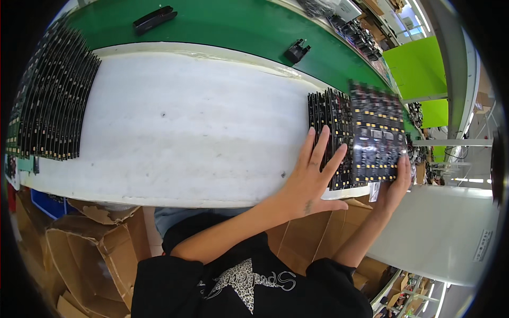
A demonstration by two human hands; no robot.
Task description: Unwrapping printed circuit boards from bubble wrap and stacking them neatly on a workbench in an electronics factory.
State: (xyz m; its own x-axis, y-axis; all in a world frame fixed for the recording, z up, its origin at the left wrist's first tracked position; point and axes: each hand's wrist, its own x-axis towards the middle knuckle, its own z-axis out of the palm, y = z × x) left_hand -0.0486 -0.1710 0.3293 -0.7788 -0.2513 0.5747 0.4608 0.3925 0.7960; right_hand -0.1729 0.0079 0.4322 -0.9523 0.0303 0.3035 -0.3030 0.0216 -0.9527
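A black circuit board panel (377, 135), dotted with small pale components and slightly blurred, is gripped at its lower right edge by my right hand (395, 185). It leans beside a row of upright circuit boards (331, 114) at the right end of the white pad. My left hand (313, 183) is open with fingers spread, its fingertips against the near faces or edges of that row. How firmly they touch I cannot tell. A longer row of similar boards (55, 98) stands on edge at the far left.
Under the boards lies a white foam pad (196, 127) on a green table (222, 26). Along the back are a black handheld tool (155, 20) and a small black fixture (297, 51). Cardboard boxes (95, 254) and a blue bin (46, 204) sit below the front edge.
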